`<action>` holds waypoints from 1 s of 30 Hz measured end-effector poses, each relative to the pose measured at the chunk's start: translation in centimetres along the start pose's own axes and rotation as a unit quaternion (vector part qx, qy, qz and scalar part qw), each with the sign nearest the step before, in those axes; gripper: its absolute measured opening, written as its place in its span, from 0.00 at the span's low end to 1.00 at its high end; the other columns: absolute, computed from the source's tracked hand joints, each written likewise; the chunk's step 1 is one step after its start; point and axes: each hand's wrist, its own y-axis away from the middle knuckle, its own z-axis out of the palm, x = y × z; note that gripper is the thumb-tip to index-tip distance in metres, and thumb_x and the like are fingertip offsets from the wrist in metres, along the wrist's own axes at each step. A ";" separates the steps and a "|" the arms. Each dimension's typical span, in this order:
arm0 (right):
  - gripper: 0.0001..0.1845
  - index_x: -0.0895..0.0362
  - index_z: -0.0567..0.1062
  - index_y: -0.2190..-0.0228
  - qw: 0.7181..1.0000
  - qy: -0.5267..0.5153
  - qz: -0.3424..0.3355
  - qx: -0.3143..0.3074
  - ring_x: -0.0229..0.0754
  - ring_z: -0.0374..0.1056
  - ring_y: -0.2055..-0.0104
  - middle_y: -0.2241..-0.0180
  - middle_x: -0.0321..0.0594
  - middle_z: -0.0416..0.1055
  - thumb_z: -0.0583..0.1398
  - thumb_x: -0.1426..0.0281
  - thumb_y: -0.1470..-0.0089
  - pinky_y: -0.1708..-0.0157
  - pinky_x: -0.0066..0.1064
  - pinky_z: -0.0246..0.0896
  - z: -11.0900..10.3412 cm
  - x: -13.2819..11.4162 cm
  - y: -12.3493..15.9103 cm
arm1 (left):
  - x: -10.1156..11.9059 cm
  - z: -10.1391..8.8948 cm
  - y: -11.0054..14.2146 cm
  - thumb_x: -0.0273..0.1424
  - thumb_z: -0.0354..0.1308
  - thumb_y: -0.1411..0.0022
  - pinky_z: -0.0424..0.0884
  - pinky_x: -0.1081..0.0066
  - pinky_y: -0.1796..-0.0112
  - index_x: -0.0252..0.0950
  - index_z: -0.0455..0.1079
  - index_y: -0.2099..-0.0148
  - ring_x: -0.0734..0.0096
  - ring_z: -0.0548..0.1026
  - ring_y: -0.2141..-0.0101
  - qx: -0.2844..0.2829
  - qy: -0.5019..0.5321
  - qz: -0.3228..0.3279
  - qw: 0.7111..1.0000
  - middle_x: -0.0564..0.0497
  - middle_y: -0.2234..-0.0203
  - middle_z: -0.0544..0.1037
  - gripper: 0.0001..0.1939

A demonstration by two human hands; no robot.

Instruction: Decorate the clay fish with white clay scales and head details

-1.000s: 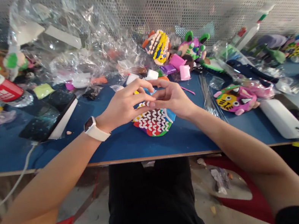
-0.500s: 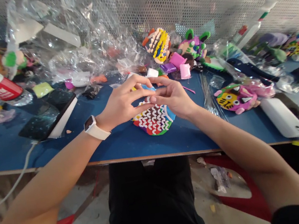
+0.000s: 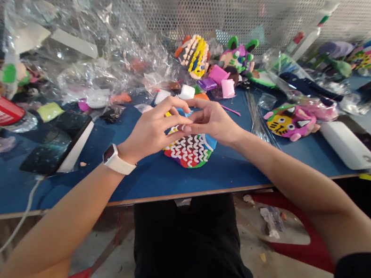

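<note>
On the blue table in front of me lies a colourful clay piece [image 3: 191,151] covered in rows of wavy white strips, with red, green and blue at its edges. My left hand [image 3: 158,125] and my right hand [image 3: 213,122] meet over its upper part, hiding much of it. The thumb and fingers of each hand are drawn together in a pinch, tips almost touching. A tiny whitish bit shows around the fingertips, too small to identify. On my left wrist is a pale-strapped watch [image 3: 117,159].
Behind my hands lie white clay packets [image 3: 186,92] and pink packets [image 3: 227,88]. A phone [image 3: 54,150] and a bottle [image 3: 0,107] stand left. Right are thin wires [image 3: 257,119], a yellow-pink clay figure [image 3: 290,123] and a white power bank [image 3: 350,146]. Crumpled plastic bags [image 3: 109,52] fill the back.
My fingertips have shifted slightly against each other, still pinched over the clay piece. The whole view has moved a little; the clay piece stays on the table.
</note>
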 end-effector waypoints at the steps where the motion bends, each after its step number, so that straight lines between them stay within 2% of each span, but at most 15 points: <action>1: 0.46 0.55 0.74 0.40 1.000 0.000 0.001 0.003 0.47 0.83 0.61 0.64 0.38 0.84 0.81 0.54 0.55 0.55 0.42 0.82 -0.1 0.0 0.0 | 0.0 0.0 0.0 0.44 0.62 0.25 0.80 0.64 0.55 0.41 0.81 0.53 0.65 0.80 0.56 0.011 -0.004 -0.002 1.000 0.44 0.49 0.80 0.13; 4: 0.46 0.55 0.74 0.40 1.000 -0.010 0.000 0.014 0.46 0.83 0.62 0.64 0.38 0.84 0.81 0.55 0.55 0.54 0.42 0.82 -0.2 -0.1 -0.1 | 0.0 -0.2 0.0 0.43 0.64 0.26 0.81 0.64 0.55 0.41 0.81 0.52 0.65 0.80 0.55 0.024 -0.004 -0.008 1.000 0.44 0.50 0.80 0.12; 8: 0.45 0.54 0.75 0.40 1.000 -0.014 -0.002 0.007 0.46 0.82 0.64 0.66 0.36 0.84 0.81 0.57 0.56 0.53 0.44 0.82 -0.3 -0.1 -0.1 | -0.1 -0.2 -0.1 0.44 0.64 0.26 0.81 0.62 0.53 0.41 0.80 0.46 0.65 0.80 0.55 -0.003 0.013 0.007 1.000 0.43 0.47 0.79 0.15; 13: 0.44 0.55 0.74 0.40 1.000 -0.009 0.008 -0.001 0.46 0.83 0.63 0.64 0.38 0.85 0.80 0.58 0.54 0.54 0.42 0.82 -0.1 0.2 -0.1 | 0.1 0.1 0.1 0.43 0.63 0.25 0.80 0.68 0.57 0.39 0.80 0.52 0.68 0.80 0.57 0.018 -0.010 0.002 1.000 0.44 0.51 0.80 0.13; 15: 0.43 0.55 0.74 0.39 1.000 0.008 0.001 -0.008 0.45 0.83 0.63 0.63 0.39 0.85 0.79 0.57 0.52 0.56 0.41 0.82 -0.5 -0.2 -0.1 | 0.1 -0.1 0.1 0.44 0.64 0.26 0.79 0.68 0.56 0.39 0.80 0.50 0.67 0.80 0.56 0.018 -0.015 0.013 1.000 0.43 0.49 0.79 0.14; 18: 0.37 0.55 0.77 0.42 0.993 0.110 -0.033 -0.032 0.45 0.82 0.64 0.65 0.39 0.85 0.77 0.57 0.49 0.58 0.40 0.80 -2.2 -1.9 0.1 | 0.1 -0.5 0.1 0.44 0.65 0.27 0.80 0.65 0.54 0.40 0.78 0.44 0.64 0.80 0.54 0.028 -0.015 0.020 0.999 0.42 0.47 0.79 0.17; 22: 0.17 0.54 0.86 0.59 0.942 0.331 -0.046 -0.015 0.47 0.81 0.62 0.63 0.42 0.85 0.75 0.57 0.45 0.57 0.41 0.78 -5.5 -4.5 1.2 | -0.3 -0.8 0.2 0.38 0.63 0.25 0.80 0.64 0.56 0.41 0.77 0.42 0.64 0.80 0.54 0.042 -0.042 -0.005 0.998 0.43 0.47 0.78 0.13; 24: 0.14 0.53 0.87 0.63 0.933 0.358 -0.039 -0.007 0.47 0.80 0.63 0.64 0.42 0.85 0.74 0.56 0.44 0.58 0.41 0.78 -6.8 -5.0 1.8 | -0.4 -0.8 0.2 0.38 0.62 0.24 0.79 0.64 0.56 0.41 0.77 0.43 0.62 0.80 0.53 0.027 -0.058 -0.016 0.998 0.43 0.47 0.78 0.12; 26: 0.13 0.52 0.87 0.65 0.936 0.351 -0.026 -0.007 0.46 0.79 0.64 0.65 0.41 0.85 0.74 0.56 0.45 0.60 0.41 0.78 -7.7 -4.8 2.3 | -0.4 -0.7 0.3 0.37 0.61 0.24 0.79 0.64 0.57 0.41 0.77 0.44 0.62 0.80 0.53 0.009 -0.068 -0.022 0.997 0.43 0.47 0.78 0.12; 30: 0.13 0.52 0.88 0.66 0.938 0.344 -0.024 -0.038 0.46 0.79 0.63 0.64 0.43 0.85 0.74 0.55 0.46 0.61 0.40 0.76 -8.1 -3.8 2.6 | -0.6 -0.5 0.3 0.34 0.58 0.23 0.78 0.65 0.59 0.38 0.78 0.48 0.64 0.80 0.56 -0.025 -0.089 -0.009 0.996 0.43 0.49 0.79 0.10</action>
